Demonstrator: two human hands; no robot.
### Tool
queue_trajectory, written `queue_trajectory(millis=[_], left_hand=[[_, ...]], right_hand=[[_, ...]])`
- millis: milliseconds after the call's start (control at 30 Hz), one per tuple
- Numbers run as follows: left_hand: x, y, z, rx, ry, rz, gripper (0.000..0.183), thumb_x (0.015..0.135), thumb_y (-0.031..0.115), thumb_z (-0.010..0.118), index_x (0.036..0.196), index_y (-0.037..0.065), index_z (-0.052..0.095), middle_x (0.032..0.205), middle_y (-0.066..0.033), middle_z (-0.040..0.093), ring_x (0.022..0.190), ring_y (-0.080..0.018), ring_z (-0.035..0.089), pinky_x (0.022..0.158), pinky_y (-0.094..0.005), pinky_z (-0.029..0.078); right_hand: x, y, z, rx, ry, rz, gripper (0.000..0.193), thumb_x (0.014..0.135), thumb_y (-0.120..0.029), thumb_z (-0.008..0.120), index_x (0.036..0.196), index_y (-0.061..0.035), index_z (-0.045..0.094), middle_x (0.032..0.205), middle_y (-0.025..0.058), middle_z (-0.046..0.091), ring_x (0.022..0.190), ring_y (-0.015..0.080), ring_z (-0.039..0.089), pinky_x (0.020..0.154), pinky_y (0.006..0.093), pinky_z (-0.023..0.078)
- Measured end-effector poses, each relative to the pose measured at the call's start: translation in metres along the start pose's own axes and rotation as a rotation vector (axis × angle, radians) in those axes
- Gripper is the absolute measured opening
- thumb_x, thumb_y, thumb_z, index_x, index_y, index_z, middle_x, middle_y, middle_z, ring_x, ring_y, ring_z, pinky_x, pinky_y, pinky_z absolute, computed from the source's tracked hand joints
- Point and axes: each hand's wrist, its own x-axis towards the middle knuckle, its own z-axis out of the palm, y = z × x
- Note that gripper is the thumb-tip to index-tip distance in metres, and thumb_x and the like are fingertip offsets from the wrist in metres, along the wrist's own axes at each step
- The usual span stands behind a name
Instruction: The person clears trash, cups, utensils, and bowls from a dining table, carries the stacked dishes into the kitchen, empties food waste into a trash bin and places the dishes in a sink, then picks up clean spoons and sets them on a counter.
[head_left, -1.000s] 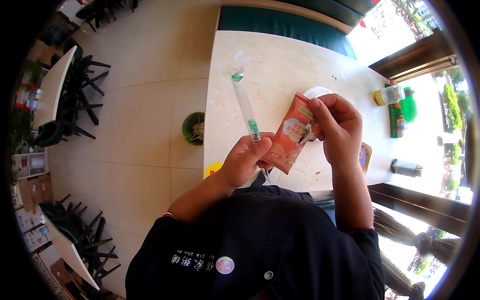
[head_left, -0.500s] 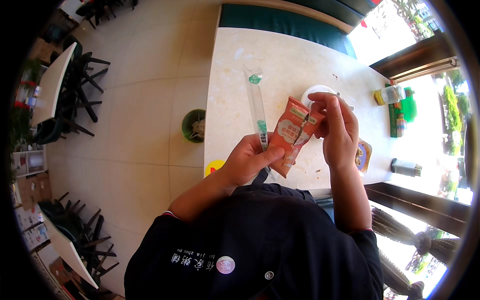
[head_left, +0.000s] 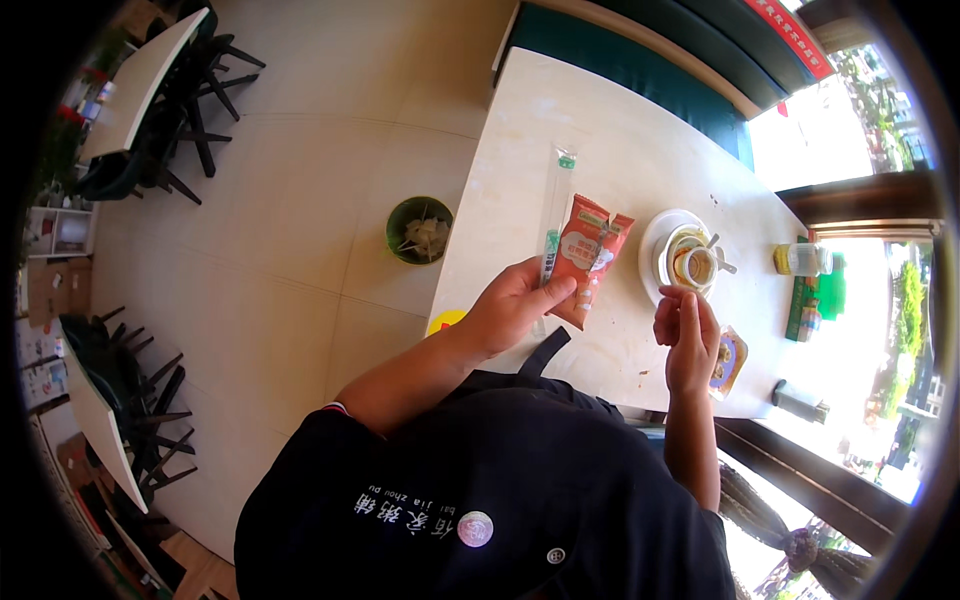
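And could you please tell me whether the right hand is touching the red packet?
No, only the left hand holds the red packet; the right hand is apart from it.

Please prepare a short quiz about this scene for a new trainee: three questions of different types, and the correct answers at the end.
1. Choose one. What holds the orange-red packet?
A) the right hand
B) the left hand
C) both hands together
2. True or false: the round green bin stands on top of the table.
3. Short answer: which long, see-through thing is in the same grip as the packet?

Key:
1. B.
2. False; it is on the floor.
3. A clear sleeve with green markings.
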Motion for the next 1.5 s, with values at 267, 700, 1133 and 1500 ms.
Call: queue_trajectory(millis=[267, 700, 1133, 1500], left_hand=[[-0.013, -0.042, -0.152, 0.278, 0.67, 0.102, 0.027, 0.092, 0.03, 0.046, 0.11, 0.01, 0.05, 0.096, -0.0007, 0.058, 0.08, -0.0093, 0.057, 0.067, -0.0246, 0.047], [-0.037, -0.114, -0.31, 0.685, 1.088, -0.463, 0.027, 0.072, 0.022, 0.057, 0.089, 0.002, 0.062, 0.078, -0.0126, 0.064, 0.07, -0.0249, 0.062, 0.063, -0.034, 0.047], [-0.025, -0.175, -0.361, 0.626, 1.247, -0.661, 0.03, 0.081, 0.023, 0.049, 0.085, -0.005, 0.061, 0.081, -0.0212, 0.063, 0.071, -0.0337, 0.06, 0.061, -0.0407, 0.046], [0.002, -0.166, -0.36, 0.417, 1.054, -0.633, 0.012, 0.075, -0.002, 0.054, 0.086, -0.005, 0.05, 0.069, -0.0173, 0.06, 0.047, -0.0218, 0.057, 0.034, -0.0303, 0.038]], right_hand=[[-0.028, 0.049, -0.035, -0.181, 0.076, 0.165, 0.029, 0.095, -0.021, 0.038, 0.095, 0.0026, 0.054, 0.06, 0.0007, 0.047, 0.048, 0.0049, 0.037, 0.044, 0.0184, 0.027], [-0.038, 0.099, 0.0, -0.384, -0.297, 0.354, 0.024, 0.093, -0.019, 0.044, 0.097, 0.0021, 0.056, 0.066, 0.0029, 0.053, 0.057, 0.0077, 0.046, 0.053, 0.0206, 0.037], [-0.02, 0.12, 0.001, -0.654, -0.461, 0.392, 0.018, 0.089, -0.014, 0.05, 0.095, -0.0013, 0.06, 0.077, 0.0106, 0.061, 0.069, 0.0162, 0.061, 0.062, 0.0274, 0.048], [-0.029, 0.134, -0.017, -0.731, -0.466, 0.519, 0.017, 0.087, -0.015, 0.053, 0.096, -0.0022, 0.061, 0.08, 0.0117, 0.063, 0.068, 0.0171, 0.063, 0.06, 0.0277, 0.049]])
